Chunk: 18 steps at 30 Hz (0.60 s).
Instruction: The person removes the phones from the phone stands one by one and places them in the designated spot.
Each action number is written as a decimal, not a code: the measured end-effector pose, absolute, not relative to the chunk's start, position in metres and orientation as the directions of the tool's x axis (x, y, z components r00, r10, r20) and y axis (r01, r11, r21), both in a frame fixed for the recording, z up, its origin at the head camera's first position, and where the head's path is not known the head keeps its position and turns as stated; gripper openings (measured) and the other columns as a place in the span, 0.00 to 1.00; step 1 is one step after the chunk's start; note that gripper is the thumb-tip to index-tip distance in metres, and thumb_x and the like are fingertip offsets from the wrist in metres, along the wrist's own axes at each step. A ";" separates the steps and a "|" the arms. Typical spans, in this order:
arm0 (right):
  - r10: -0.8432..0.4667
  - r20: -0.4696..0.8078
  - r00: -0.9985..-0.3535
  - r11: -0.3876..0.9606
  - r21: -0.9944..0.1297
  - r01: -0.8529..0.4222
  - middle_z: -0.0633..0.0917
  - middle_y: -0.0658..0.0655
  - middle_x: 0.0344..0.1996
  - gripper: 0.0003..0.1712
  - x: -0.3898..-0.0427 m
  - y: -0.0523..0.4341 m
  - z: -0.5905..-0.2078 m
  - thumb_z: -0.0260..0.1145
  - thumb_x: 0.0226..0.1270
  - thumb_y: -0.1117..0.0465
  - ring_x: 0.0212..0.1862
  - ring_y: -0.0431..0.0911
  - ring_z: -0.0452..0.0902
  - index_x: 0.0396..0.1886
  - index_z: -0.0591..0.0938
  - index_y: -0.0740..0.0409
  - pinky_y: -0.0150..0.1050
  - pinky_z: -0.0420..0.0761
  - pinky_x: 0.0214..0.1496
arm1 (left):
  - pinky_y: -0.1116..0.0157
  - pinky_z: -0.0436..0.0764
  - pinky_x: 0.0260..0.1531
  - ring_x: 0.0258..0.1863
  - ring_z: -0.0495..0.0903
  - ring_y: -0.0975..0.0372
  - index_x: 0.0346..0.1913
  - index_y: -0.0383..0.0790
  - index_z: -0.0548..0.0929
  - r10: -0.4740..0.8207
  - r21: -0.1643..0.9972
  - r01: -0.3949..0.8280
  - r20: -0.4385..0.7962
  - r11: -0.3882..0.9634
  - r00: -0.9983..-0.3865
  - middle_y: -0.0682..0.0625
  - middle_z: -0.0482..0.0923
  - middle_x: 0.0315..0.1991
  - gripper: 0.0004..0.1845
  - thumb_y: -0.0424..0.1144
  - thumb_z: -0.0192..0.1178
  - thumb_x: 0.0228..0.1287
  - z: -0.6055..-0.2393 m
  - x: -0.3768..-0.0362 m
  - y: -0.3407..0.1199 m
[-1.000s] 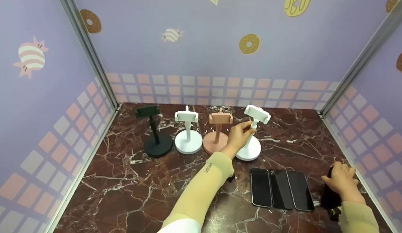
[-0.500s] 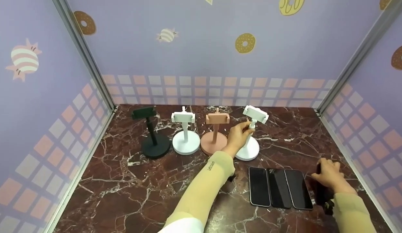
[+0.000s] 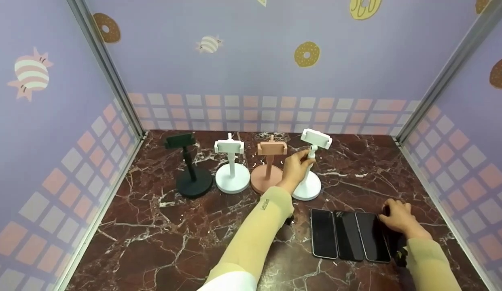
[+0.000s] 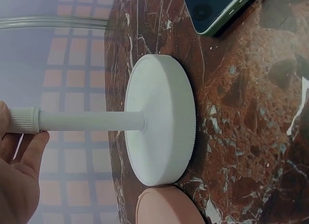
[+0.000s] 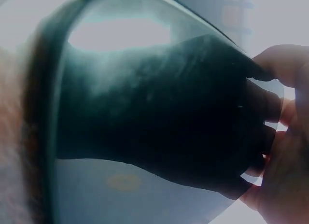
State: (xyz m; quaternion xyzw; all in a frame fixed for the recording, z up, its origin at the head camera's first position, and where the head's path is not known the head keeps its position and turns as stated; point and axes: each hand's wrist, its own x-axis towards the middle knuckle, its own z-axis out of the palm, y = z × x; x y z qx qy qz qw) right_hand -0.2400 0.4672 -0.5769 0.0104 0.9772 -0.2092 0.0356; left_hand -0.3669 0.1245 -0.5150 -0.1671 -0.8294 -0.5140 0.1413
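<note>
My left hand (image 3: 293,169) pinches the ribbed collar on the pole of the rightmost white phone stand (image 3: 308,188). In the left wrist view that stand's round base (image 4: 157,120) rests on the table, touching or nearly touching the pink base (image 4: 166,207) beside it. Its clamp is tilted. Over at the right, my right hand (image 3: 399,218) grips a smartphone (image 5: 145,103) by its edge. The glossy dark screen fills the right wrist view and reflects the hand. In the head view the hand and sleeve hide much of this phone, beside the rightmost lying phone (image 3: 373,236).
Two more phones, a middle one (image 3: 348,235) and a left one (image 3: 324,233), lie side by side on the marbled table (image 3: 153,242). A black stand (image 3: 194,182), a white stand (image 3: 232,178) and a pink stand (image 3: 266,178) form a row. Patterned walls (image 3: 251,72) enclose the table.
My right hand has moved left with the smartphone, closer to the lying phones. My left hand has shifted the white phone stand slightly left. The head view has also shifted a little.
</note>
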 end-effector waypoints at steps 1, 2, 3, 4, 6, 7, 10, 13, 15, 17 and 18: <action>0.009 -0.075 -0.997 0.910 -0.412 0.039 0.74 0.72 0.46 0.17 -0.240 0.467 -0.578 0.66 0.65 0.59 0.51 0.70 0.59 0.45 0.73 0.65 0.74 0.70 0.42 | 0.69 0.85 0.52 0.49 0.89 0.57 0.54 0.37 0.88 0.132 0.805 0.420 0.404 0.419 -0.905 0.45 0.91 0.47 0.18 0.43 0.70 0.64 -0.514 -0.367 0.125; 0.012 -0.074 -0.997 0.908 -0.416 0.042 0.74 0.72 0.46 0.16 -0.241 0.467 -0.579 0.65 0.67 0.59 0.51 0.70 0.59 0.44 0.73 0.65 0.74 0.70 0.43 | 0.69 0.85 0.52 0.49 0.89 0.57 0.53 0.38 0.88 0.129 0.806 0.415 0.400 0.421 -0.907 0.45 0.91 0.47 0.18 0.43 0.70 0.63 -0.514 -0.367 0.125; 0.016 -0.075 -0.997 0.906 -0.421 0.046 0.74 0.72 0.46 0.15 -0.241 0.466 -0.580 0.64 0.68 0.58 0.51 0.70 0.60 0.44 0.73 0.65 0.74 0.70 0.43 | 0.69 0.85 0.52 0.49 0.89 0.57 0.53 0.38 0.88 0.126 0.811 0.410 0.395 0.418 -0.910 0.46 0.91 0.47 0.18 0.43 0.71 0.63 -0.513 -0.368 0.125; 0.020 -0.079 -0.997 0.905 -0.422 0.051 0.74 0.72 0.46 0.15 -0.241 0.466 -0.581 0.64 0.69 0.58 0.51 0.70 0.60 0.44 0.74 0.65 0.74 0.70 0.43 | 0.69 0.85 0.53 0.49 0.89 0.57 0.53 0.39 0.89 0.123 0.813 0.403 0.388 0.420 -0.913 0.46 0.91 0.47 0.18 0.44 0.71 0.63 -0.513 -0.367 0.125; 0.033 -0.089 -0.996 0.904 -0.423 0.068 0.74 0.72 0.47 0.15 -0.242 0.466 -0.582 0.63 0.71 0.57 0.52 0.71 0.60 0.45 0.74 0.65 0.74 0.71 0.44 | 0.69 0.84 0.54 0.50 0.89 0.57 0.53 0.39 0.89 0.119 0.818 0.397 0.384 0.416 -0.916 0.46 0.91 0.48 0.19 0.44 0.71 0.62 -0.514 -0.368 0.125; 0.037 -0.093 -0.995 0.901 -0.427 0.074 0.74 0.73 0.47 0.15 -0.242 0.466 -0.583 0.62 0.72 0.56 0.52 0.71 0.60 0.46 0.74 0.66 0.74 0.71 0.44 | 0.70 0.84 0.54 0.50 0.89 0.57 0.53 0.39 0.89 0.117 0.823 0.390 0.376 0.414 -0.919 0.46 0.90 0.49 0.19 0.44 0.71 0.62 -0.514 -0.368 0.125; 0.049 -0.109 -0.993 0.893 -0.440 0.092 0.74 0.74 0.48 0.16 -0.243 0.466 -0.586 0.60 0.73 0.56 0.53 0.70 0.60 0.47 0.75 0.66 0.71 0.72 0.44 | 0.71 0.84 0.54 0.51 0.89 0.58 0.54 0.40 0.89 0.114 0.831 0.383 0.370 0.403 -0.922 0.46 0.90 0.49 0.19 0.44 0.71 0.62 -0.514 -0.368 0.125; 0.059 -0.116 -0.992 0.884 -0.455 0.106 0.74 0.75 0.50 0.16 -0.244 0.465 -0.587 0.59 0.73 0.56 0.54 0.71 0.59 0.47 0.76 0.66 0.71 0.72 0.45 | 0.72 0.84 0.53 0.50 0.89 0.58 0.54 0.40 0.89 0.110 0.837 0.384 0.372 0.390 -0.922 0.46 0.90 0.49 0.19 0.44 0.71 0.62 -0.515 -0.367 0.125; 0.062 -0.116 -0.991 0.881 -0.460 0.109 0.74 0.75 0.50 0.16 -0.244 0.465 -0.587 0.59 0.73 0.56 0.55 0.71 0.59 0.48 0.76 0.66 0.72 0.72 0.46 | 0.73 0.84 0.52 0.50 0.89 0.58 0.54 0.41 0.89 0.107 0.842 0.382 0.370 0.381 -0.923 0.46 0.90 0.49 0.19 0.44 0.71 0.63 -0.515 -0.366 0.125; 0.060 -0.116 -0.991 0.880 -0.463 0.107 0.73 0.75 0.51 0.16 -0.244 0.465 -0.588 0.59 0.73 0.57 0.55 0.71 0.58 0.48 0.76 0.67 0.72 0.71 0.47 | 0.73 0.84 0.50 0.49 0.90 0.59 0.54 0.41 0.89 0.106 0.846 0.379 0.367 0.376 -0.924 0.46 0.91 0.48 0.18 0.45 0.71 0.63 -0.516 -0.366 0.125; 0.057 -0.115 -0.992 0.879 -0.464 0.104 0.73 0.75 0.51 0.16 -0.244 0.464 -0.588 0.59 0.74 0.57 0.55 0.71 0.57 0.49 0.76 0.67 0.72 0.71 0.47 | 0.74 0.84 0.49 0.48 0.90 0.59 0.54 0.41 0.89 0.106 0.848 0.375 0.363 0.375 -0.926 0.47 0.91 0.48 0.18 0.45 0.71 0.64 -0.516 -0.365 0.125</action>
